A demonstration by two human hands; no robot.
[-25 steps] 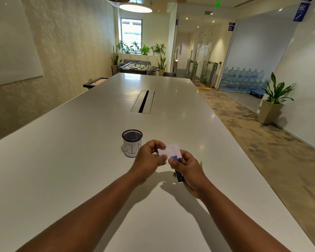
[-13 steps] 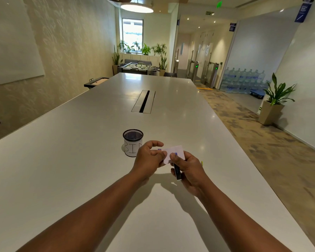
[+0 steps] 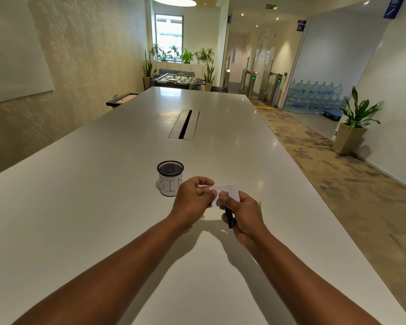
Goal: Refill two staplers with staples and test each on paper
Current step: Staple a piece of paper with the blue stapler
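Both my hands meet above the white table (image 3: 103, 207), a little right of its middle. My right hand (image 3: 244, 214) grips a small dark blue stapler (image 3: 229, 218), its back end sticking out below my fingers and my thumb pressing on top. A small white slip of paper (image 3: 230, 191) sits in the stapler's jaws. My left hand (image 3: 192, 198) pinches the slip's left edge between thumb and fingers. A yellow-green object (image 3: 260, 204) peeks out just right of my right hand; what it is I cannot tell.
A black mesh cup (image 3: 170, 178) with a white label reading "BIN" stands just left of and behind my hands. A cable slot (image 3: 184, 124) lies farther along the table. The table's right edge runs close to my right arm, with carpeted floor beyond.
The stapler turned more upright in my right hand and the paper slid deeper toward my left hand. Both hands stayed in about the same spot.
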